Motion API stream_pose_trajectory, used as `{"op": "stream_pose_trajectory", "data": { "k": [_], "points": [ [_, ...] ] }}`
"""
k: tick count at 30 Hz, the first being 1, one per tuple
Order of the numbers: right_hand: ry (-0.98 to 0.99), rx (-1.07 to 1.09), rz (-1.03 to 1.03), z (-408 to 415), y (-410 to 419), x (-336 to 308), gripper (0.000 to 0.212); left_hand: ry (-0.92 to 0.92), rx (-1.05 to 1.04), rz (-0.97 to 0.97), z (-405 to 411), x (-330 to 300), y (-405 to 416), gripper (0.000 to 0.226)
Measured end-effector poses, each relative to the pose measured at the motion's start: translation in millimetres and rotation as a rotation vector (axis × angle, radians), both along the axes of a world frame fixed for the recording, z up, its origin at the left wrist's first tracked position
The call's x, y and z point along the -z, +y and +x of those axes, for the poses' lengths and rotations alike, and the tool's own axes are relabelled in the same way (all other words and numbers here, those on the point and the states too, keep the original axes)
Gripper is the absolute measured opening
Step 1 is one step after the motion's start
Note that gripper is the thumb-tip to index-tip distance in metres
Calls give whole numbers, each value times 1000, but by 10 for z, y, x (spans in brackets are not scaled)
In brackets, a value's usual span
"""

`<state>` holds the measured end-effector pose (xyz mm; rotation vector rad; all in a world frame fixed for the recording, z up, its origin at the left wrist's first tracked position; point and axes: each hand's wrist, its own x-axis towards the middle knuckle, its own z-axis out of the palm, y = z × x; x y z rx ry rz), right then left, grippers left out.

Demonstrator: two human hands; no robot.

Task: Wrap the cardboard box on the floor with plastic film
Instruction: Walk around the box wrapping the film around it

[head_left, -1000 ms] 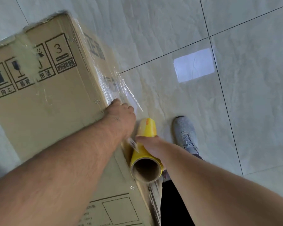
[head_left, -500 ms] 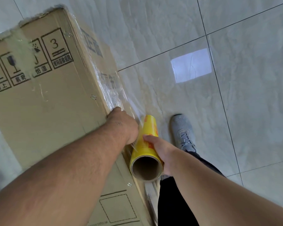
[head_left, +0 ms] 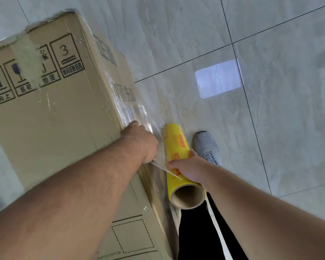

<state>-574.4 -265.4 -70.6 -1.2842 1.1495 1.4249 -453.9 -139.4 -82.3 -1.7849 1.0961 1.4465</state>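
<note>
One cardboard box (head_left: 51, 117), seemingly film-wrapped, creased

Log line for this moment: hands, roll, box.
left hand: on box edge, pinning film | right hand: grips yellow roll | film: stretched roll-to-box | wrap: unfinished

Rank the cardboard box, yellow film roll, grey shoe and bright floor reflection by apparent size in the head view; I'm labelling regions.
1. cardboard box
2. yellow film roll
3. bright floor reflection and grey shoe: look alike; the shoe is partly hidden, so unranked.
</note>
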Motion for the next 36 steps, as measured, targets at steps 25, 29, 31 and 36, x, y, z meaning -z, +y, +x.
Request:
{"op": "stream_pose_trajectory", "data": {
  "k": [25, 29, 31, 36],
  "points": [
    [313, 753, 81, -519, 384, 149, 67, 25, -13, -76, -320, 10, 58, 38],
    [272, 771, 30, -574, 464, 187, 60, 43, 71, -16, -395, -1, 55, 43],
    [252, 736, 2, -562, 409, 186, 63, 37, 94, -14, -414, -23, 25, 41],
    [212, 680, -57, -528, 307, 130, 64, 49, 51, -29, -389, -85, -13, 44]
  ]
}}
